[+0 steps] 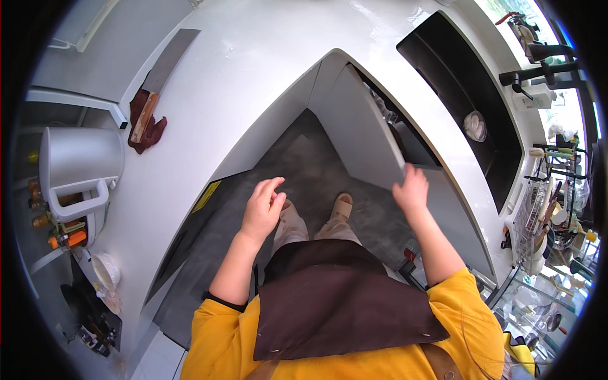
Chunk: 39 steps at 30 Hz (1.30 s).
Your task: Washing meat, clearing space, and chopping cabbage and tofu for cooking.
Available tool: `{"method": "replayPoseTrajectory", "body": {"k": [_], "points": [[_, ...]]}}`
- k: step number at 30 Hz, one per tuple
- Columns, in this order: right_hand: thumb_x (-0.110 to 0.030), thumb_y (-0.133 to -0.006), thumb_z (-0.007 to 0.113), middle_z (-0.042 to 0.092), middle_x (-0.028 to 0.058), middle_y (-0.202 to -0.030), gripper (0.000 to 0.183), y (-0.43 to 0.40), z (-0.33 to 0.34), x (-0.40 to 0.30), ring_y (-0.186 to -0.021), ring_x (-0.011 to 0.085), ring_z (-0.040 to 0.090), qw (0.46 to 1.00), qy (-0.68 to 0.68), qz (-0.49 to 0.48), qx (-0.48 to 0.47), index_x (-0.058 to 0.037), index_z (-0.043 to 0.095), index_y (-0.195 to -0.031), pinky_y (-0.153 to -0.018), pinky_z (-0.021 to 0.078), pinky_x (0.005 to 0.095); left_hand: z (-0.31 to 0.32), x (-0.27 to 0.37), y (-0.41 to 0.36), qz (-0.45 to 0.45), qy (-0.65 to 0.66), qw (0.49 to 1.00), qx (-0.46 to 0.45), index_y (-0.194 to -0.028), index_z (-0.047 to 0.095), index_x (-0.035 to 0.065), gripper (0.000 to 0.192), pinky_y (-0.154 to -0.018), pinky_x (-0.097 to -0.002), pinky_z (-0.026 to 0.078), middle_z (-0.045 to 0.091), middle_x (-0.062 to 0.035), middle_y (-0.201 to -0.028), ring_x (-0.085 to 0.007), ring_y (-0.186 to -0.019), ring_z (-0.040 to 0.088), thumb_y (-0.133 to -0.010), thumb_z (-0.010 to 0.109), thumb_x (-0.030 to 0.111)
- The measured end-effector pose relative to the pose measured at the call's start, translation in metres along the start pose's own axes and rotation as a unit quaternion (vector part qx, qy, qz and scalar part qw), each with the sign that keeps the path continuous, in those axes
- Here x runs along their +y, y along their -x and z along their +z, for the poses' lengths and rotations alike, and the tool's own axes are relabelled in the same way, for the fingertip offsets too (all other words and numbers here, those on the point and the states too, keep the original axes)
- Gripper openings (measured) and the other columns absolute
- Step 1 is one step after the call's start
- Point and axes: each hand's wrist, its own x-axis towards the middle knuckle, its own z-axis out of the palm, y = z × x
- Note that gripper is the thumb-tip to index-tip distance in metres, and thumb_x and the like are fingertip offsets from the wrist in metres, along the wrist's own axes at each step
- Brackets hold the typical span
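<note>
My right hand [411,187] grips the free edge of a pale grey cabinet door [363,118] below the corner counter. The door stands part way out from its frame. In the dark gap behind it, clear plastic items [385,110] show, and the rest of the inside is hidden. My left hand [261,209] hangs above the floor in front of me, holding nothing, its thumb apart from its loosely bent fingers. On the counter to the left lies a wide-bladed kitchen knife [172,61] with a wooden handle, resting across a dark red-brown piece of material [154,130].
A black sink [439,52] holds a clear container with something white [475,126]. Beyond it are a black tap [529,73] and a wire dish rack [534,223] with utensils. A silver-grey appliance [83,152] and a white bowl [106,270] stand left. The white counter edge [336,51] surrounds me.
</note>
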Motion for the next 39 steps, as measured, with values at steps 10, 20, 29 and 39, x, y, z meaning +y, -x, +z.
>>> {"method": "replayPoseTrajectory", "body": {"k": [10, 20, 29, 39], "points": [[-0.010, -0.080, 0.063, 0.058, 0.0186, -0.102, 0.055, 0.048, 0.039, -0.118, -0.094, 0.0328, 0.060, 0.870, -0.406, -0.224, -0.168, -0.0001, 0.043, -0.130, -0.082, 0.0497, 0.0396, 0.077, -0.007, -0.017, -0.001, -0.051, 0.999, 0.001, -0.136, 0.038, -0.0009, 0.051, -0.098, -0.0444, 0.040, 0.047, -0.0261, -0.130, -0.0413, -0.118, 0.048, -0.094, 0.052, 0.024], [-0.024, -0.083, 0.064, 0.061, 0.0175, -0.116, 0.045, -0.090, 0.165, -0.031, -0.108, 0.0333, 0.058, 0.907, -0.272, -0.040, -0.319, -0.0050, 0.057, -0.122, -0.089, 0.0484, 0.0392, 0.034, -0.022, -0.055, 0.018, -0.236, 0.972, 0.012, -0.129, 0.043, 0.0019, 0.042, -0.084, -0.0460, 0.048, 0.057, -0.0204, -0.118, -0.0403, -0.103, 0.057, -0.090, 0.052, 0.013], [-0.022, -0.077, 0.069, 0.057, 0.0215, -0.121, 0.048, -0.337, 0.269, -0.003, -0.111, 0.0362, 0.056, 0.936, -0.248, 0.007, 0.251, -0.0023, 0.057, -0.119, -0.093, 0.0459, 0.0419, 0.039, -0.021, -0.054, -0.025, -0.282, 0.959, -0.012, -0.127, 0.048, 0.0017, 0.046, -0.086, -0.0446, 0.048, 0.058, -0.0188, -0.116, -0.0387, -0.101, 0.058, -0.082, 0.058, 0.010], [-0.023, -0.075, 0.069, 0.057, 0.0218, -0.120, 0.050, -0.412, 0.277, 0.045, -0.111, 0.0368, 0.055, 0.971, -0.142, 0.152, 0.115, -0.0022, 0.057, -0.119, -0.093, 0.0457, 0.0425, 0.032, -0.024, -0.052, -0.108, -0.287, 0.950, -0.051, -0.119, 0.054, -0.0010, 0.042, -0.084, -0.0433, 0.050, 0.061, -0.0190, -0.112, -0.0374, -0.096, 0.061, -0.078, 0.055, 0.012]]}}
